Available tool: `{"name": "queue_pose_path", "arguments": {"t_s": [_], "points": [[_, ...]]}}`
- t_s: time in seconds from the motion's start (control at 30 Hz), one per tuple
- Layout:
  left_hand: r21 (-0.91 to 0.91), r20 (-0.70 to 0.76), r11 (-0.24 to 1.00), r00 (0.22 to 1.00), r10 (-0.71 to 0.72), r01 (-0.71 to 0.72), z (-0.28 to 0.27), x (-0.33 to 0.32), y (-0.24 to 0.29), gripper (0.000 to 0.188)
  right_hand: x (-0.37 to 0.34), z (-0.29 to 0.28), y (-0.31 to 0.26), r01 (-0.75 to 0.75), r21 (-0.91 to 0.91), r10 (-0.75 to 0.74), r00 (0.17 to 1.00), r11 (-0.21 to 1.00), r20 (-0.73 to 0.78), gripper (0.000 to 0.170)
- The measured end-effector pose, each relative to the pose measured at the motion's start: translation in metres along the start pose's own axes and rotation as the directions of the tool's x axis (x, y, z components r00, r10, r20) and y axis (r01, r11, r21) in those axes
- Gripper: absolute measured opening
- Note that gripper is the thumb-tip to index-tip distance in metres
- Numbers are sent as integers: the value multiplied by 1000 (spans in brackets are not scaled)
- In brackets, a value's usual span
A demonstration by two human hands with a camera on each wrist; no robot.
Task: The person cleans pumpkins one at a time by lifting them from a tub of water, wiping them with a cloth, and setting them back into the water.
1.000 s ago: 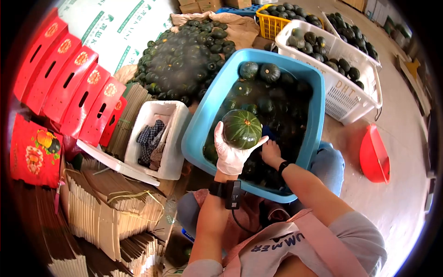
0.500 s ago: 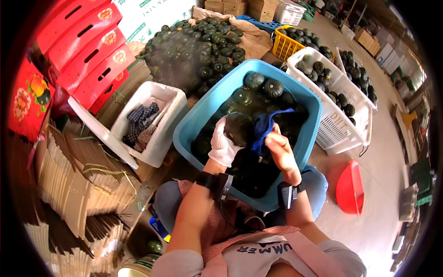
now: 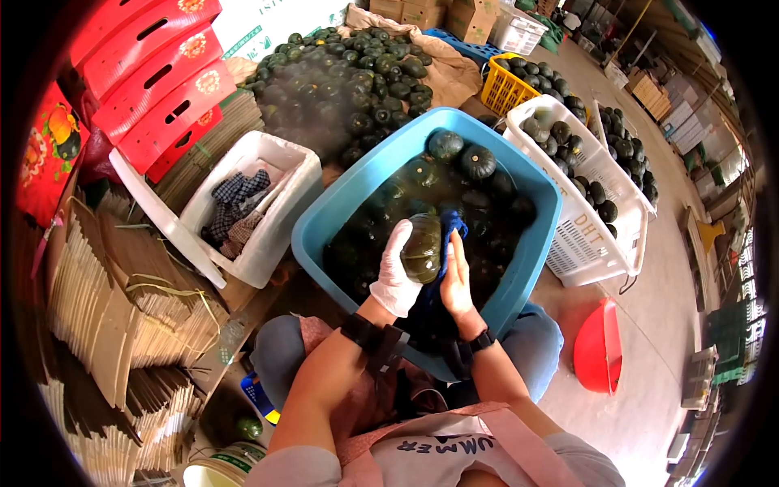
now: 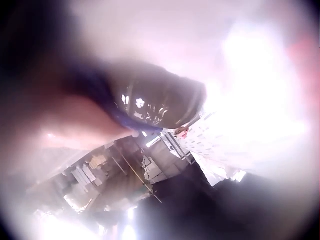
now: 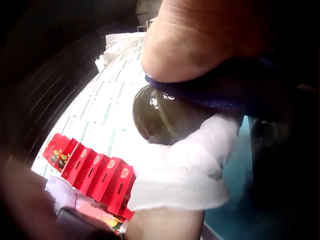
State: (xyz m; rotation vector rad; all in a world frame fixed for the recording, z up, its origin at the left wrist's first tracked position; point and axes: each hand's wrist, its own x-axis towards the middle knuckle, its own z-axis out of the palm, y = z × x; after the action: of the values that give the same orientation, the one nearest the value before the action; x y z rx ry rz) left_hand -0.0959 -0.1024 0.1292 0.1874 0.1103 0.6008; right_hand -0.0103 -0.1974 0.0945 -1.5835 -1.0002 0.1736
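Over the blue tub, my gloved left hand grips a wet green pumpkin from its left side. My bare right hand, fingers extended, presses a blue cloth against the pumpkin's right side. In the right wrist view the pumpkin sits between the white glove and the cloth. The left wrist view is blurred, with the shiny pumpkin near its middle. More dark green pumpkins lie in the tub's water.
A white foam box with cloths stands left of the tub, near red cartons and stacked cardboard. White crates of pumpkins and a red basin are on the right. Behind lies a pumpkin pile.
My right hand has come up out of the tub with the blue cloth and now lies against the pumpkin. The pumpkin has been lowered and turned in my left hand. The head view has shifted.
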Motion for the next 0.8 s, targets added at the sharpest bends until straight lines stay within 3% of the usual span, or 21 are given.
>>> {"name": "queue_pose_path", "arguments": {"t_s": [0.07, 0.13, 0.17, 0.2, 0.3, 0.33, 0.37, 0.4, 0.43, 0.47, 0.5, 0.53, 0.57, 0.6, 0.63, 0.67, 0.73, 0.77, 0.8], "points": [[41, -144, 999, 989, -24, 30, 8, 0, 7, 43, -4, 4, -21, 68, -2, -68, 998, 998, 16, 44], [-6, -122, 997, 989, -82, 82, 16, 4, 16, 47, -12, 10, -55, 262, -144, -242, 960, 954, 143, 39], [-32, -49, 995, 994, -99, 97, -1, 9, 18, 52, -18, 10, -57, 335, -180, -294, 930, 925, 221, 36], [-80, -91, 991, 989, -116, 109, -8, 12, 19, 50, -23, 11, -47, 345, -182, -297, 922, 921, 248, 37], [109, -199, 987, 976, -91, 114, -23, 22, 10, 41, -21, 14, -28, 219, -118, -197, 965, 968, 175, 39], [299, -237, 954, 967, 93, -19, -44, 29, -3, 33, -22, 18, -22, 159, -125, -141, 980, 979, 140, 40], [482, -228, 873, 953, 199, -67, -43, 25, -10, 30, -24, 25, 0, 170, -206, -160, 985, 964, 65, 41], [646, -199, 756, 932, 301, -106, -38, 19, -15, 27, -16, 27, 2, 175, -147, -182, 983, 973, -34, 38], [745, -225, 668, 939, 261, -8, -34, 12, -18, 26, -8, 26, 4, 103, -72, -107, 993, 992, -56, 35], [828, -180, 560, 945, 272, -3, -62, 16, -27, 25, -1, 24, 8, 26, 4, -26, 997, 1000, -74, 32], [820, -152, 571, 949, 275, -34, -70, 14, -35, 31, 6, 22, 2, -140, 166, 152, 987, 976, -57, 30], [813, -119, 578, 953, 278, -67, -78, 12, -41, 38, 12, 10, -5, -544, 386, 564, 822, 745, 71, 29], [944, 3, 311, 946, 324, -109, -81, 9, -44, 37, 19, 4, 3, -621, 630, 660, 718, 466, 220, 29], [832, 60, 528, 975, 215, -168, -64, 3, -39, 35, 23, 0, 15, -624, 773, 682, 615, 114, 395, 28], [720, -28, 688, 988, 151, -85, -48, -4, -33, 32, 22, -3, 27, -629, 777, 577, 642, 19, 505, 27], [575, -103, 818, 992, 74, -1, -32, -7, -27, 29, 19, -3, 31, -580, 814, 543, 689, 16, 481, 34], [406, -191, 913, 981, 35, 46, -11, -12, -16, 23, 8, 4, 21, -575, 749, 711, 672, 329, 204, 42], [417, -175, 908, 977, 123, -39, -22, -4, -18, 24, 2, 6, -17, -597, 592, 696, 713, 542, 82, 51], [427, -153, 895, 965, 211, -128, -28, 3, -16, 24, -9, 13, -7, -418, 542, 485, 874, 729, 21, 52]]}}
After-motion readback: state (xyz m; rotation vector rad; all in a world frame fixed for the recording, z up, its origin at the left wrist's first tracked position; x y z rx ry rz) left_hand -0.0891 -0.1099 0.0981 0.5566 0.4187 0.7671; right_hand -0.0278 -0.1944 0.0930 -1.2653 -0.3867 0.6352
